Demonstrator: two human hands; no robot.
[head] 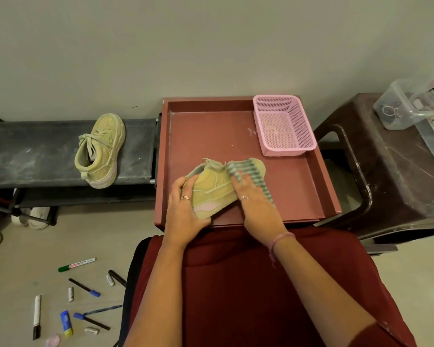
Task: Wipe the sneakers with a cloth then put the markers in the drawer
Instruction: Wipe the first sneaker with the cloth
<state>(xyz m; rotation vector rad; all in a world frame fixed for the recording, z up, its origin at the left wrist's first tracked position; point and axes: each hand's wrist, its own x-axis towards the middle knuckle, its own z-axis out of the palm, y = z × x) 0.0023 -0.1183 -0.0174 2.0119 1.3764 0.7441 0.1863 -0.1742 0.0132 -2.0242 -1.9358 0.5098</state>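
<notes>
— What's beyond the fingers (238, 180)?
— A plain pale wall (186, 41), evenly lit. Left of them, a low dark bench (35, 151) stands against it, its top scuffed with pale dust.
— And right?
— A brown plastic stool (391, 171). Below and left, glossy beige floor (15, 276).

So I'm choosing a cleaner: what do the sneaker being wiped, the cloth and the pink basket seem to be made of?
The sneaker looks like matte suede or a similar napped fabric: dull yellow-green, no shine, stitched panels. The cloth seems a soft ribbed microfibre or chenille, going by its raised grey-green ridges. The pink basket looks like moulded plastic, with an even perforated mesh and a smooth rim.
</notes>
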